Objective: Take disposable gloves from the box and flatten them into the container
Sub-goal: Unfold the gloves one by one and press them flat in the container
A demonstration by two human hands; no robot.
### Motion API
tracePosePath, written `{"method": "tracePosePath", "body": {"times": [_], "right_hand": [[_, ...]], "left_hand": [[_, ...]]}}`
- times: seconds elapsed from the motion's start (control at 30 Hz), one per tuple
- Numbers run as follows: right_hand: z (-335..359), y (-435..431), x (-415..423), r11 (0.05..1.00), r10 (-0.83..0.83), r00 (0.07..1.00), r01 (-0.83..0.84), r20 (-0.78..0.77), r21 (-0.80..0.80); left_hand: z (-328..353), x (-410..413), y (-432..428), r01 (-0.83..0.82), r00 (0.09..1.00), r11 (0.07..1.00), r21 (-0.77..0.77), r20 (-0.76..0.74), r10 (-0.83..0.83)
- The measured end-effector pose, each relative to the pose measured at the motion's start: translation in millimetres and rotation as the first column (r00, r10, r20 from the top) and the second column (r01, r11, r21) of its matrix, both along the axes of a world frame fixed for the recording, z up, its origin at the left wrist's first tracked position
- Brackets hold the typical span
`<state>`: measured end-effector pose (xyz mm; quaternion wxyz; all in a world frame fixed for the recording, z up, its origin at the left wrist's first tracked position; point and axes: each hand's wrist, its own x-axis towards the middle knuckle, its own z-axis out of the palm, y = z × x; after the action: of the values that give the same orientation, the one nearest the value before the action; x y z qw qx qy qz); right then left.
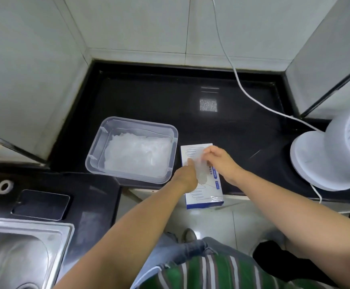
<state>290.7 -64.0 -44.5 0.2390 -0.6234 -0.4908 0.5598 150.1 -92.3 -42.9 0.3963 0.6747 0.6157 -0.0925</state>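
A white and blue glove box (206,195) lies flat at the black counter's front edge, overhanging it a little. A clear disposable glove (200,167) is stretched above the box between both hands. My left hand (185,178) pinches its near end and my right hand (218,161) pinches its far end. Just left of the box stands a clear plastic container (99,147) with a layer of clear gloves (136,153) flattened inside it.
A white fan (332,151) stands at the right with its cable (238,80) running across the counter to the wall. A steel sink (22,255), a dark phone (40,204) and a tape roll (4,186) are at the left. Tiled walls enclose the counter corner.
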Motion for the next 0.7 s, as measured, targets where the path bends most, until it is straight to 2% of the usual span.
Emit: {"method": "tracePosePath", "body": {"times": [0.13,0.2,0.27,0.3,0.33,0.4,0.47,0.5,0.53,0.6,0.7], "right_hand": [[27.1,11.9,3.0,0.97,-0.226,0.937,0.243,-0.265,0.032],[40.3,16.5,3.9,0.957,-0.259,0.923,0.285,-0.284,0.052],[45.2,18.4,6.9,0.956,-0.259,0.936,0.284,-0.239,0.077],[46.5,18.2,7.2,0.959,-0.249,0.941,0.273,-0.229,0.081],[47.5,17.5,8.0,0.963,-0.234,0.945,0.258,-0.23,0.081],[46.9,17.0,6.4,0.973,-0.19,0.952,0.215,-0.239,0.083],[47.7,16.0,2.1,0.988,-0.126,0.957,0.145,-0.26,0.055],[47.1,15.5,-0.5,0.994,-0.087,0.955,0.1,-0.282,0.033],[47.6,14.6,-3.7,0.998,-0.041,0.952,0.051,-0.303,0.025],[46.1,13.7,-9.9,0.999,0.02,0.943,-0.01,-0.332,0.031],[48.1,14.6,-23.8,0.999,-0.017,0.934,0.026,-0.358,0.02]], "left_hand": [[3.4,2.6,1.1,-0.017,1.0,0.999,-0.04,0.016,0.018],[5.0,0.7,3.4,-0.066,0.996,0.996,-0.066,0.062,0.07],[8.8,-2.3,6.0,-0.186,0.962,0.978,-0.095,0.187,0.201],[10.8,-3.7,8.8,-0.28,0.911,0.952,-0.122,0.28,0.304],[14.5,-3.4,11.5,-0.39,0.822,0.905,-0.17,0.38,0.425],[29.6,-3.4,19.4,-0.564,0.574,0.767,-0.305,0.523,0.63],[45.9,-8.4,28.9,-0.621,0.359,0.652,-0.435,0.582,0.729],[52.7,-14.2,32.5,-0.623,0.284,0.618,-0.48,0.597,0.75],[58.6,-21.1,35.6,-0.621,0.255,0.609,-0.493,0.608,0.752],[63.0,-35.2,37.8,-0.617,0.295,0.649,-0.445,0.634,0.715],[64.6,-55.6,35.7,-0.593,0.374,0.738,-0.323,0.701,0.607]]}}
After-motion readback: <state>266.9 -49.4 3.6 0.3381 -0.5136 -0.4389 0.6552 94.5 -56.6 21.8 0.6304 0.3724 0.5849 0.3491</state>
